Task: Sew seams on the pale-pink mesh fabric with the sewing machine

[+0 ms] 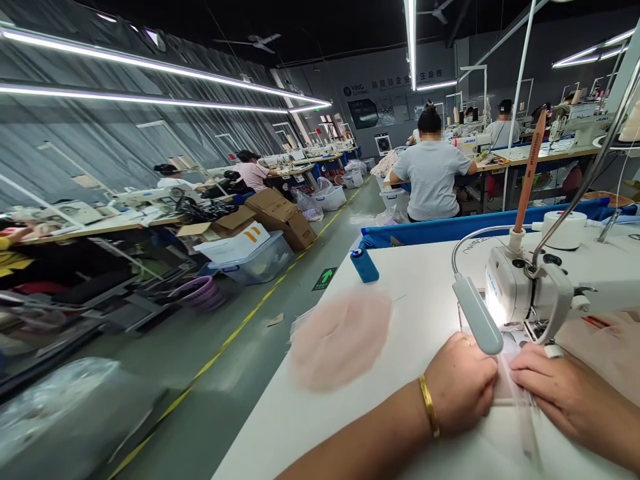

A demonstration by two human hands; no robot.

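A strip of sheer pale fabric [520, 417] runs from the needle area of a white sewing machine [505, 283] toward me. My left hand [463, 383], with a gold bangle at the wrist, is closed on the strip's left side, just below the grey lamp arm [477, 317]. On the other side my right hand [560, 387] pinches the same strip, fingertips close to the presser foot. The needle itself is hidden by the lamp arm and my fingers. A blurred pink sheer piece [345, 340] lies on the white table [425, 307] to the left.
A blue thread spool [365, 267] stands near the table's far left edge. Behind the machine sit a white thread cone [564, 230] and an upright brown pencil [531, 173]. More pink fabric [607, 357] lies at right. Beyond the table, a co-worker [433, 170] sits facing away.
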